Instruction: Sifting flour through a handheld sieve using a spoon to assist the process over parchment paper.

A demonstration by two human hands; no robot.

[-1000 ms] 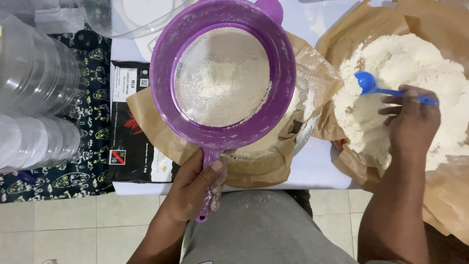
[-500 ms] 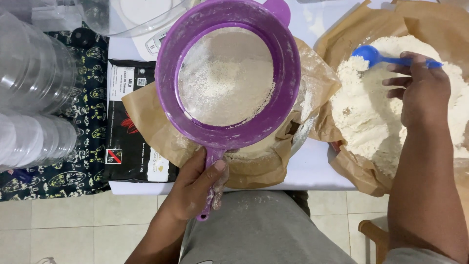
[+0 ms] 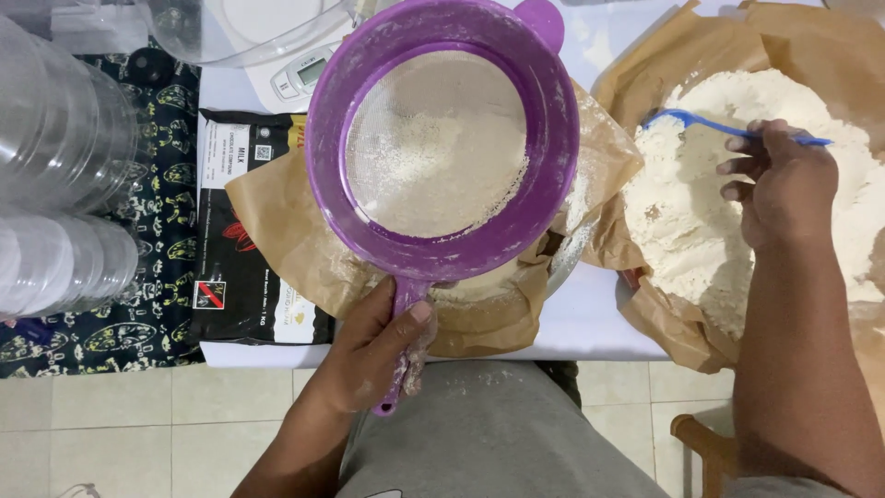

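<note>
Head view shows me my left hand (image 3: 373,355) wrapped tight around the handle of a purple sieve (image 3: 442,138), holding it level over a brown paper bag (image 3: 295,231) on the table. A thin layer of flour sits on the mesh. My right hand (image 3: 784,184) reaches across a second open paper bag (image 3: 664,69) heaped with flour (image 3: 682,221), fingers pinching a blue scoop (image 3: 714,124) whose bowl digs into the heap.

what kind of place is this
Likely a home baking corner: a purple sieve over a paper-lined bowl, an open flour sack, a kitchen scale, and stacked clear tubs.
</note>
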